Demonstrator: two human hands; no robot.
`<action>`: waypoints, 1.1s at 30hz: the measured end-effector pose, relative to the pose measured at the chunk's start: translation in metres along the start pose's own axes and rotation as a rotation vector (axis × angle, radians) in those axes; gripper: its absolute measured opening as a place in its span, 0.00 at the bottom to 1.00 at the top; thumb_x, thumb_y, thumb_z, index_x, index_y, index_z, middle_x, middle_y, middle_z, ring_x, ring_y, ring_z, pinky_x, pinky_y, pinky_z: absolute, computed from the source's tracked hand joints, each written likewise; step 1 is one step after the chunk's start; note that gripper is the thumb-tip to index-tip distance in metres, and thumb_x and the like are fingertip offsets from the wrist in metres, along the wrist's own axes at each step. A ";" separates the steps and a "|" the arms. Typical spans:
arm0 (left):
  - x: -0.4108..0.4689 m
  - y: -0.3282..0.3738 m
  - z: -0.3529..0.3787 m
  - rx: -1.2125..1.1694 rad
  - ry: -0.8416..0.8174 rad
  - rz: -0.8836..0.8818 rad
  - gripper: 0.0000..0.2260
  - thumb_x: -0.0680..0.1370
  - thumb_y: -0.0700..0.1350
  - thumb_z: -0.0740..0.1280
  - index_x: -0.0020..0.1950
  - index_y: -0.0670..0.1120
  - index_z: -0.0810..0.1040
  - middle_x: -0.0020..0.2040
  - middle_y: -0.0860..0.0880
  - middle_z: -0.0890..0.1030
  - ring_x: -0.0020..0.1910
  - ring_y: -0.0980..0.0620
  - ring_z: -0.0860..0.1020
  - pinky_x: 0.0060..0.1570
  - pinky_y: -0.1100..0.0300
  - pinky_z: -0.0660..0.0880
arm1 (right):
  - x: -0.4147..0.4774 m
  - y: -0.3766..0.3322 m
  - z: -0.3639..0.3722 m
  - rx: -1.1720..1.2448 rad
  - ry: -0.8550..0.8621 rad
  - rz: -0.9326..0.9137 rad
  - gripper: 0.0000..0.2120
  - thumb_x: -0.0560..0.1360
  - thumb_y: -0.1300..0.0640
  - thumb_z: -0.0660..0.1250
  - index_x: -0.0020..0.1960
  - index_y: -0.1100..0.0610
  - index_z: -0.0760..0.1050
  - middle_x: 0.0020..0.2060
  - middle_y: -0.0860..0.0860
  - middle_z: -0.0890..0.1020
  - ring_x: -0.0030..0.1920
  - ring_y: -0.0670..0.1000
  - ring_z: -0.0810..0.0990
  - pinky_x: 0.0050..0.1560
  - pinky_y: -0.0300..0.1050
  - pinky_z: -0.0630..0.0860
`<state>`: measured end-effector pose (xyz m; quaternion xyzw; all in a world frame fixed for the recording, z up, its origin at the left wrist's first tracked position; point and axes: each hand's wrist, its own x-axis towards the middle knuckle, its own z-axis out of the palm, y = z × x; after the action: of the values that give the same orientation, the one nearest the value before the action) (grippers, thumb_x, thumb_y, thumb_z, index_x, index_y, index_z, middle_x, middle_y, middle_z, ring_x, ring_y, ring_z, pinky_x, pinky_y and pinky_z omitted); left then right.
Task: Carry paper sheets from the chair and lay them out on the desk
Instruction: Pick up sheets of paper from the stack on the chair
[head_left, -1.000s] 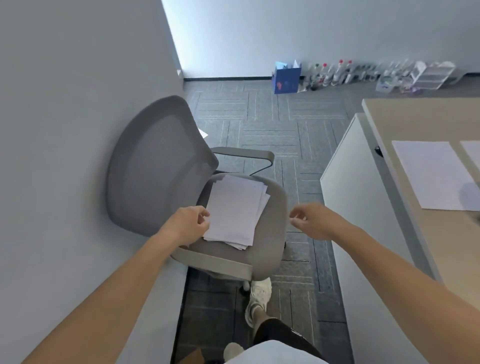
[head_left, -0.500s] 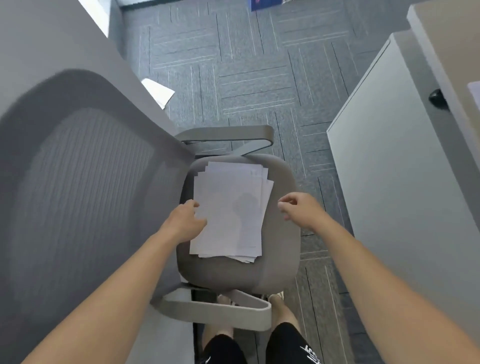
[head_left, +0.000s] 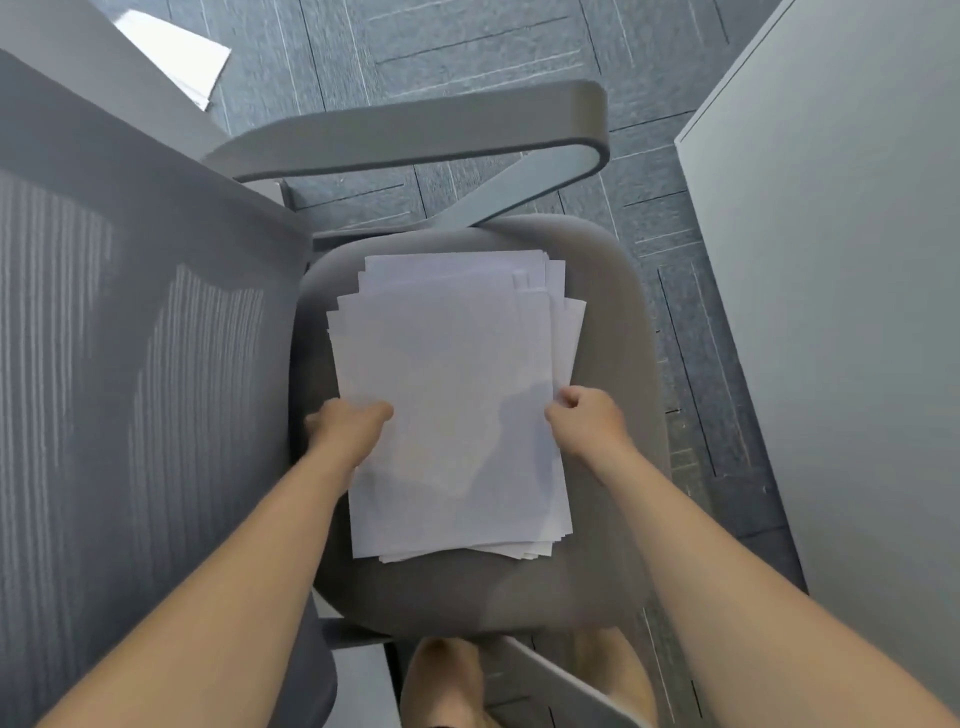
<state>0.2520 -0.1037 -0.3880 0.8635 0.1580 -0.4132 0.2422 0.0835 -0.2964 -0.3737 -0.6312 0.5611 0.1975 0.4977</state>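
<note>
Stack of white paper sheets: loose, unevenly squared, corners fanned at the top right and bottom right. It lies flat on the padded grey seat of the office chair, centre of frame. Its long axis runs from lower frame to upper frame, straight away from the person.

Hands sit one on each long edge, level with each other, a little below the stack's middle. Left hand is on the left edge with its fingers curled around it and the thumb lying on the top sheet. Right hand is on the right edge, fingers curled and pinching it. How many sheets each grip takes in cannot be told. Neither hand is nearer; the hold is symmetrical, across the short axis.

Judgement: a two-handed lift is in hand. With the sheets fanned, the lower ones may slide out at the bottom right unless the grip goes under the whole stack.

Outward: grey mesh backrest fills the left of frame, and a grey curved armrest crosses above the stack. A pale flat panel stands at the right, probably the desk's side, so the carry goes rightward. One stray white sheet lies on the grey carpet tiles, upper left.
</note>
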 end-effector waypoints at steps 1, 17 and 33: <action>0.003 -0.001 0.003 -0.007 0.035 0.003 0.15 0.75 0.47 0.68 0.58 0.41 0.77 0.59 0.44 0.75 0.45 0.49 0.75 0.46 0.58 0.71 | 0.000 -0.003 0.004 0.000 0.012 0.002 0.12 0.75 0.60 0.61 0.33 0.52 0.71 0.30 0.47 0.74 0.33 0.49 0.70 0.31 0.41 0.64; 0.000 -0.009 0.014 -0.035 0.043 0.026 0.11 0.72 0.48 0.66 0.53 0.47 0.77 0.59 0.44 0.77 0.46 0.48 0.79 0.35 0.59 0.71 | -0.004 -0.029 0.027 0.039 -0.010 0.081 0.17 0.76 0.53 0.61 0.63 0.56 0.69 0.55 0.51 0.74 0.49 0.51 0.76 0.42 0.45 0.74; 0.001 -0.018 0.013 -0.061 0.043 0.055 0.13 0.71 0.49 0.64 0.53 0.49 0.81 0.59 0.46 0.78 0.50 0.46 0.79 0.45 0.54 0.77 | 0.000 -0.025 0.040 0.036 0.104 0.098 0.21 0.76 0.53 0.60 0.68 0.58 0.69 0.63 0.53 0.68 0.55 0.56 0.76 0.54 0.53 0.78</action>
<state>0.2358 -0.0956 -0.4011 0.8683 0.1518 -0.3828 0.2764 0.1182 -0.2654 -0.3810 -0.6033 0.6200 0.1782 0.4689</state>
